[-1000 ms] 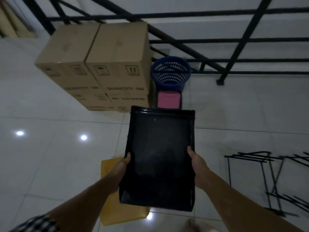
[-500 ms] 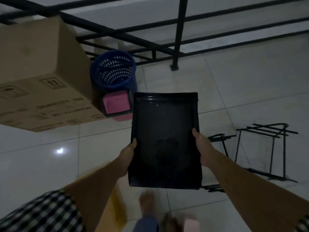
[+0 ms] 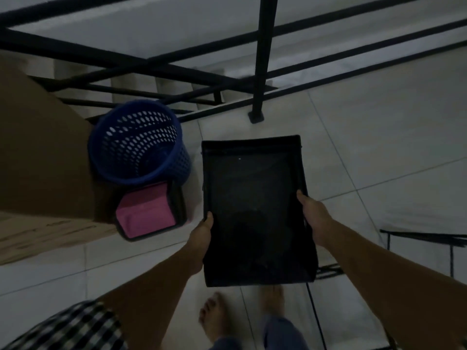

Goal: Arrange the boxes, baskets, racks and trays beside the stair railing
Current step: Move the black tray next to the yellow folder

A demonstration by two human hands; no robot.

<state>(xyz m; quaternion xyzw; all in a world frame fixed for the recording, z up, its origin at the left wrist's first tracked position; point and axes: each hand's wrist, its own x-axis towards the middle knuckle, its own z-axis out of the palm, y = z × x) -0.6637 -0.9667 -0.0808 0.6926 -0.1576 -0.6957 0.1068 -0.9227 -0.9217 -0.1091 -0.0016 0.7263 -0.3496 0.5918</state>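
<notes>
Beside the stair railing (image 3: 264,56), head view: the black tray (image 3: 255,210) is held roughly level above the tiled floor (image 3: 379,152), its long axis pointing toward the railing post. The left hand (image 3: 202,234) grasps the tray's left edge with the thumb over the rim, and the right hand (image 3: 314,215) grasps the right edge likewise; the fingers underneath are hidden. The tray hangs just to the right of the blue perforated basket (image 3: 137,142), apart from it. Progress, as a judgement: part of the arrangement appears done. The cardboard boxes (image 3: 43,157) stand at far left by the railing, and the basket stands just beside them. A small dark container with a pink face (image 3: 146,215) sits in front of the basket, touching it or nearly so. Remaining: the tray is not yet set down, and the bare floor between basket and post looks the likely place for it. A black wire rack (image 3: 427,245) lies at lower right, well apart from the group, and seems yet to be brought over. Surface: pale, smooth tiles with thin dark joints, flat enough for a tray to sit steadily. Room: dim; pale stair steps show through the rails. Bare feet (image 3: 214,317) stand below the tray's near edge.
</notes>
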